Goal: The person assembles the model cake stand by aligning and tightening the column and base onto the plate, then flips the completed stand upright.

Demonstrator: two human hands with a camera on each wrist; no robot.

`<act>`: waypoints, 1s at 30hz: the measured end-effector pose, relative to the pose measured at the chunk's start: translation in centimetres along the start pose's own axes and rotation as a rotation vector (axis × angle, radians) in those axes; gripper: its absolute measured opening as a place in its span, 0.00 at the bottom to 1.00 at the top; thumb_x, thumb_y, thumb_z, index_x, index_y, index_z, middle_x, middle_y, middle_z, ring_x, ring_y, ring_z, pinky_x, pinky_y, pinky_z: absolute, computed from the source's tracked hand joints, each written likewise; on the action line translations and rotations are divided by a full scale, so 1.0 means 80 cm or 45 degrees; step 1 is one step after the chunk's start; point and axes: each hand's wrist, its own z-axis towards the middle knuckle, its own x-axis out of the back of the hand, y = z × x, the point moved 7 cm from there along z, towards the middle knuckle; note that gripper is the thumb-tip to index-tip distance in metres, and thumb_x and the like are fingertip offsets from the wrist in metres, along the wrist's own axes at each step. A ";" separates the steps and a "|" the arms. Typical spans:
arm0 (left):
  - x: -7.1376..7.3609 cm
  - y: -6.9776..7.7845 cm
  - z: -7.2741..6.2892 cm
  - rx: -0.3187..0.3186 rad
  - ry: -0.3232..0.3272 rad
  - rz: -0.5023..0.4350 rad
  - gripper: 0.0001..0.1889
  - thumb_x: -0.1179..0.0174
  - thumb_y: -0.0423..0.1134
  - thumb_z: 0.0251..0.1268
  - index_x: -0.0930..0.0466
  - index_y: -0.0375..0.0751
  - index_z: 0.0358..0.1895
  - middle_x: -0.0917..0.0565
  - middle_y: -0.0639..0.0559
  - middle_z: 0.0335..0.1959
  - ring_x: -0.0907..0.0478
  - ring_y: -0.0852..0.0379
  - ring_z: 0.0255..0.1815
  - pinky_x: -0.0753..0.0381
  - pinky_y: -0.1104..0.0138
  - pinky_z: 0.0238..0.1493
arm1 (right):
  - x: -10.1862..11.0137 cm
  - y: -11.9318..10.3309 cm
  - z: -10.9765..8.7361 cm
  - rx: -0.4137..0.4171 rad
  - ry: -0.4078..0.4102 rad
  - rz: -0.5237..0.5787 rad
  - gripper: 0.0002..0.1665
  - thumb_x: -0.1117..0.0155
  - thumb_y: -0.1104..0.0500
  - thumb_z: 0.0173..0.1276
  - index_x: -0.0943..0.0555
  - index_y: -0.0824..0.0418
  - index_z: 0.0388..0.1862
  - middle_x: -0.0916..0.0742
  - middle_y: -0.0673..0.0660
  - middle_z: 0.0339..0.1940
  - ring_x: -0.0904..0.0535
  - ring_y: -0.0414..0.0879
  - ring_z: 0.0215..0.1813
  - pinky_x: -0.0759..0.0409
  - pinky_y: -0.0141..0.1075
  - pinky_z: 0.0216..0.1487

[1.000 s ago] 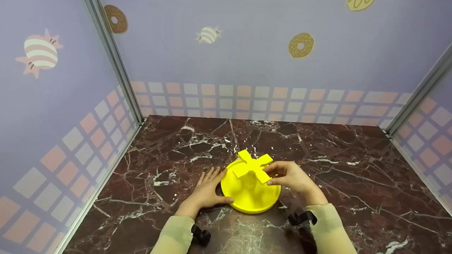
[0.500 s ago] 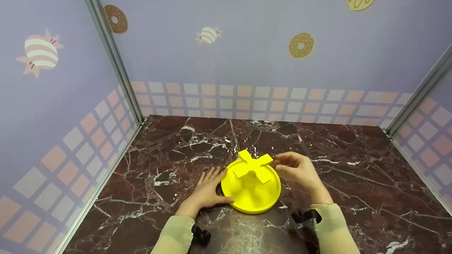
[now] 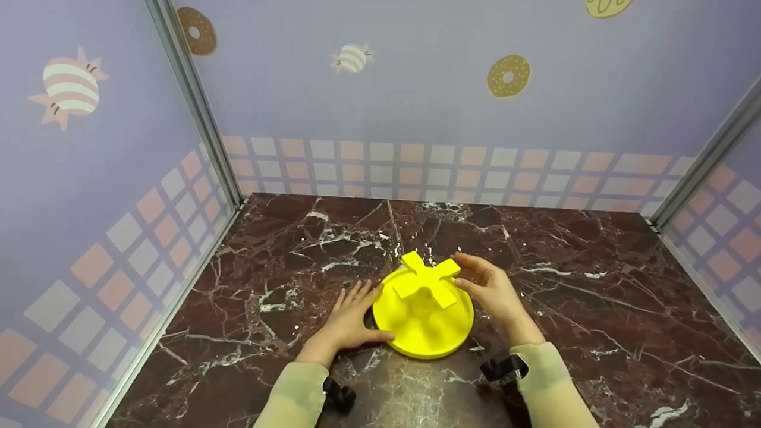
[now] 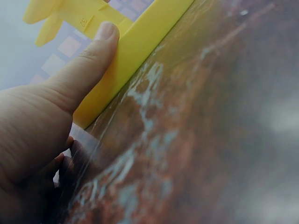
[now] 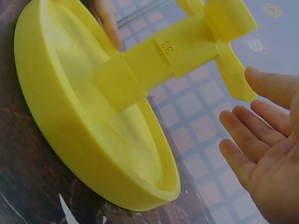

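A yellow round dish (image 3: 425,342) with a raised rim stands on the dark red marbled tabletop. From its middle rises a thick yellow post (image 5: 149,63) with small raised digits on its side. On top of the post sits a flat yellow four-armed cross (image 3: 427,281). My left hand (image 3: 349,324) rests at the dish's left side, fingers spread along the edge and thumb lying on the rim. My right hand (image 3: 492,292) is at the right, its thumb and fingertips right at the end of the cross's far right arm, fingers loosely bent.
Purple panels with printed donuts, candies and pink-and-white squares (image 3: 440,154) enclose the back and both sides. The marbled tabletop (image 3: 594,309) extends around the dish, with small white flecks behind it. Black devices (image 3: 505,367) are strapped to both wrists.
My right hand left the cross's near right arm, drew back to the right, then came in at the far right arm. The left hand, dish and cross look the same.
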 end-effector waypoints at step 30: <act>-0.001 -0.001 0.001 0.001 -0.003 -0.006 0.60 0.29 0.71 0.51 0.49 0.50 0.84 0.51 0.38 0.85 0.58 0.37 0.87 0.65 0.40 0.86 | 0.006 -0.008 -0.007 0.066 -0.231 -0.173 0.25 0.26 0.66 0.64 0.17 0.71 0.59 0.12 0.69 0.55 0.13 0.42 0.49 0.11 0.31 0.48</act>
